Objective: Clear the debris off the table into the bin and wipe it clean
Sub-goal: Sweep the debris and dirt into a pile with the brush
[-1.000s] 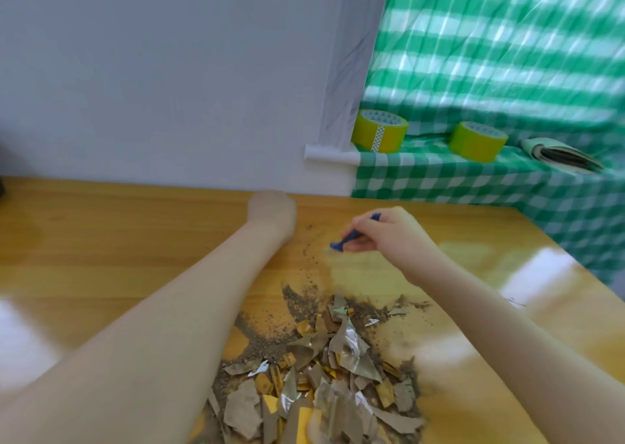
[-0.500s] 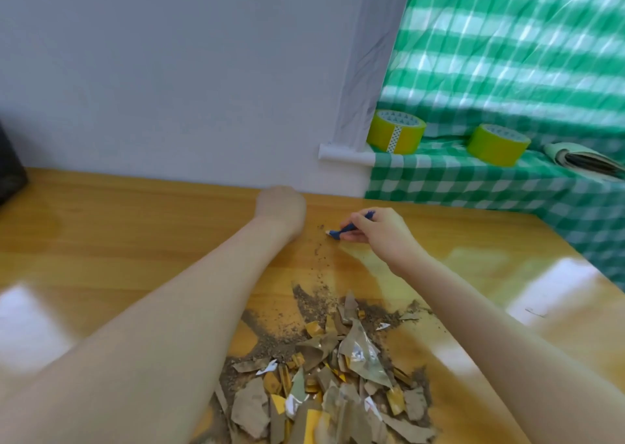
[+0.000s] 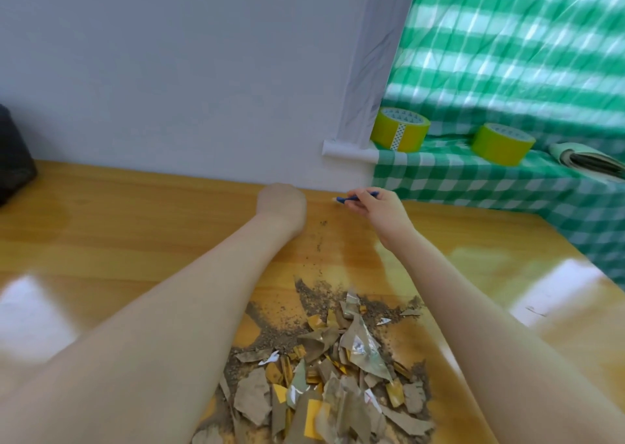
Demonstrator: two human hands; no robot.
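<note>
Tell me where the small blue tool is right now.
Head view: the blue tool is pinched in the right hand at the far edge of the table by the wall, just right of the left hand, beyond the debris pile.

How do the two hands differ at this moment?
The right hand pinches a small blue tool; the left hand holds nothing visible. The right hand's fingers show; the left hand's are hidden. Both reach near the far edge of the table, beyond the debris.

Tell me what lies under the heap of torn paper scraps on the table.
Brown gritty dirt spreads out from beneath the scraps onto the wooden table. Whatever sits directly below the heap's middle is covered.
</note>
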